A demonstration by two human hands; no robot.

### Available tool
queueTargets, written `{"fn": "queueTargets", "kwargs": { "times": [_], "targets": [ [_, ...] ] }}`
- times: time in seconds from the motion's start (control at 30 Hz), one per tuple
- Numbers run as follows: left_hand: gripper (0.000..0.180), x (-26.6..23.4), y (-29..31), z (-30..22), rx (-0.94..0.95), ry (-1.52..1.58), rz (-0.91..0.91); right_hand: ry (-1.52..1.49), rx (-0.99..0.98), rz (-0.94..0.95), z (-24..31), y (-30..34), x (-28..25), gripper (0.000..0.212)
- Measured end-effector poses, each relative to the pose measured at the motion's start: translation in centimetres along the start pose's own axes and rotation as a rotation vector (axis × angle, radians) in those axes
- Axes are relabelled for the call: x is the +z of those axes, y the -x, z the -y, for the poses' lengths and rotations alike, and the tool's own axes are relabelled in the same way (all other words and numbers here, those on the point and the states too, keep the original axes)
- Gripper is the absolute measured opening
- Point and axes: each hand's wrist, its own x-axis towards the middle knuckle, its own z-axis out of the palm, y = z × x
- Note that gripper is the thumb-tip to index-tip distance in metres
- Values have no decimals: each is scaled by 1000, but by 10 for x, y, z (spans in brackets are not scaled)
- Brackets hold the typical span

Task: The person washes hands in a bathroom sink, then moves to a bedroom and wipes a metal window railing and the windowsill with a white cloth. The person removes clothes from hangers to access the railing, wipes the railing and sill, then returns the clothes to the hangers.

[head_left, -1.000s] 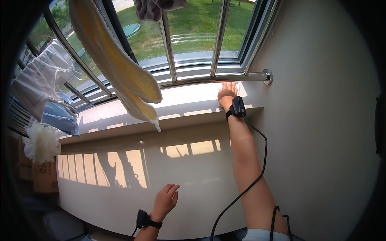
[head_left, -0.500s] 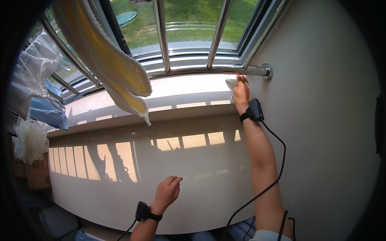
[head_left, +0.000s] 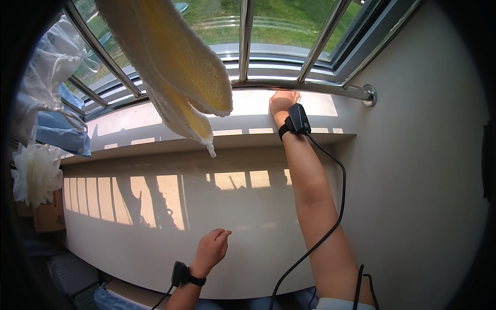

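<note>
Hanging at eleven o'clock: yellow towel [head_left: 178, 67]. At nine o'clock: white mesh garment [head_left: 49, 62], blue cloth [head_left: 59, 132], white puff [head_left: 35, 173].

Window [head_left: 217, 31] with steel bars [head_left: 247, 39], horizontal rail [head_left: 310, 87] fixed into right wall [head_left: 429, 155]. Grass outside, bright sun. Pale sill [head_left: 155, 132]; bar shadows striped across wall below [head_left: 155, 201]. Yellow towel [head_left: 175, 67] hangs from bars; white and blue laundry [head_left: 51, 103] at left.

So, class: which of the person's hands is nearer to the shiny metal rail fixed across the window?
Right. The right hand reaches up onto the sunlit sill just under the shiny metal rail; the left hand hangs far below, loosely curled before the wall.
</note>
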Motion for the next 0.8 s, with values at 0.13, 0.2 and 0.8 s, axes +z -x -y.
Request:
{"fn": "queueTargets", "kwargs": {
  "times": [0.13, 0.2, 0.8],
  "targets": [
    [21, -13, 11, 9, -34, -2, -7, -118, -246, 48, 115, 48, -8, 34],
    [21, -20, 16, 14, -45, -26, -9, -223, -406, 43, 155, 67, -12, 35],
    [22, -3, 16, -6, 48, -5, 12, -243, -197, -190, -101, 50, -25, 44]
  ]
}}
